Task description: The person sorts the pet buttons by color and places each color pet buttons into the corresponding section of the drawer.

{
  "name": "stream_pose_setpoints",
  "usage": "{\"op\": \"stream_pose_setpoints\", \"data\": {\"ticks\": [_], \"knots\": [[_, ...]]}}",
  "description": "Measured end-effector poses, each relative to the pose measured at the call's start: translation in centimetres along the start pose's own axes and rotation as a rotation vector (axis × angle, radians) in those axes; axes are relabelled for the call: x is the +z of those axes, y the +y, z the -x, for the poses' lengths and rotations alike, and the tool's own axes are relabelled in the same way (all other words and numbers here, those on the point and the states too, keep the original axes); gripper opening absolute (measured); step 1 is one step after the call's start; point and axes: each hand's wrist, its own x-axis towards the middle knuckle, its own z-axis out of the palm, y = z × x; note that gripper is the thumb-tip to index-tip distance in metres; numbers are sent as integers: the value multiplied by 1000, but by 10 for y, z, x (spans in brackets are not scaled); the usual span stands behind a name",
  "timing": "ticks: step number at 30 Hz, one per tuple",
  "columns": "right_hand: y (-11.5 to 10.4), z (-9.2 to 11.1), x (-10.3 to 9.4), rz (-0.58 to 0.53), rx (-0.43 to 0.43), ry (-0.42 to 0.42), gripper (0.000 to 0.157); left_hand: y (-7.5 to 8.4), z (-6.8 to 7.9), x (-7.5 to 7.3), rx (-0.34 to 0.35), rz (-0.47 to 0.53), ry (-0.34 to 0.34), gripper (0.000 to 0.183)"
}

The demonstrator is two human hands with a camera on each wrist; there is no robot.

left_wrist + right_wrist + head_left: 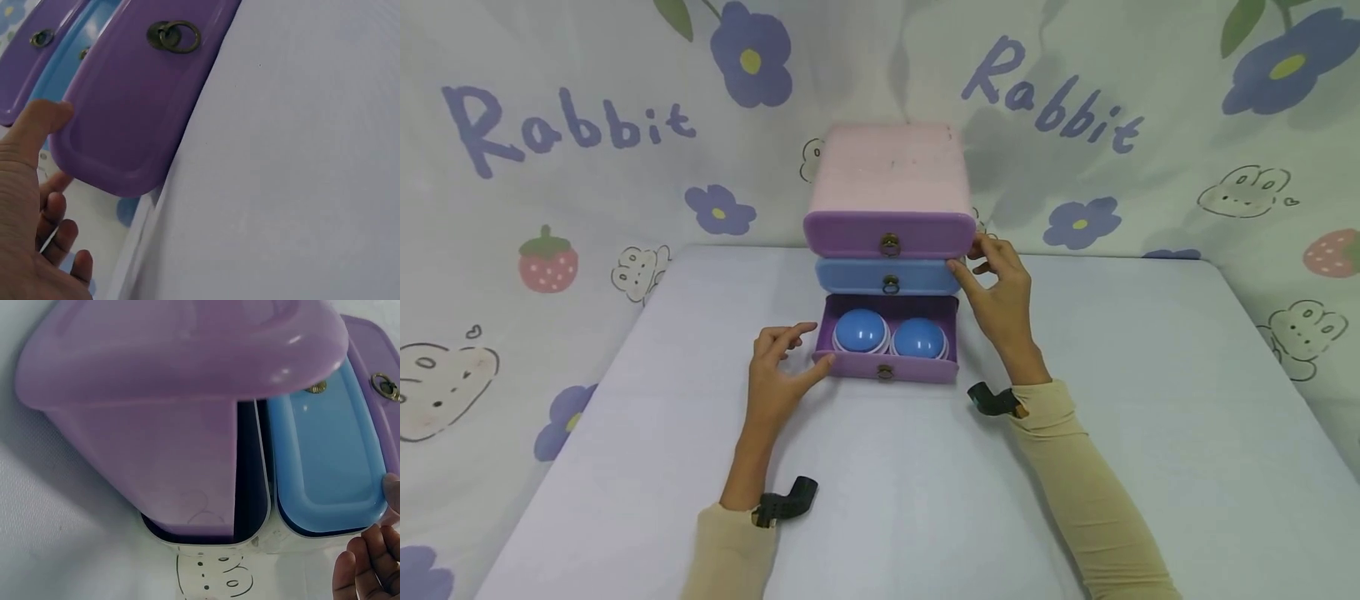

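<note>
A stacked drawer cabinet shows a pale pink upper surface and three drawer fronts with ring pulls. The bottom purple drawer is pulled out and holds two blue domes with white rims, a left dome and a right dome. At that drawer's left front corner is my left hand, thumb touching its upper edge, fingers extended along the side. My right hand pinches the right edge of the middle blue drawer, its thumb over the front rim.
In the right wrist view, the top purple drawer front juts out above a dark-lined opening. A white cloth covers the table. Behind stands a printed fabric backdrop with flowers and rabbits. Each wrist wears a black camera, such as the left one.
</note>
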Motion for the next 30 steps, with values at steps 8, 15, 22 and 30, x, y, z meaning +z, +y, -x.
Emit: {"op": "stream_pose_setpoints", "data": {"ticks": [8, 15, 22, 30], "knots": [[-36, -3, -3, -7, 12, 10, 42, -4, -7, 6, 10, 12, 20, 51], [-41, -1, -3, -2, 16, 7, 42, -5, -20, 14, 6, 17, 39, 49], [-42, -2, -2, -19, -4, 9, 42, -4, -32, 18, -12, 10, 61, 49], [-42, -3, -3, -18, 8, 6, 41, -6, -40, 24, -26, 37, 79, 50]]}}
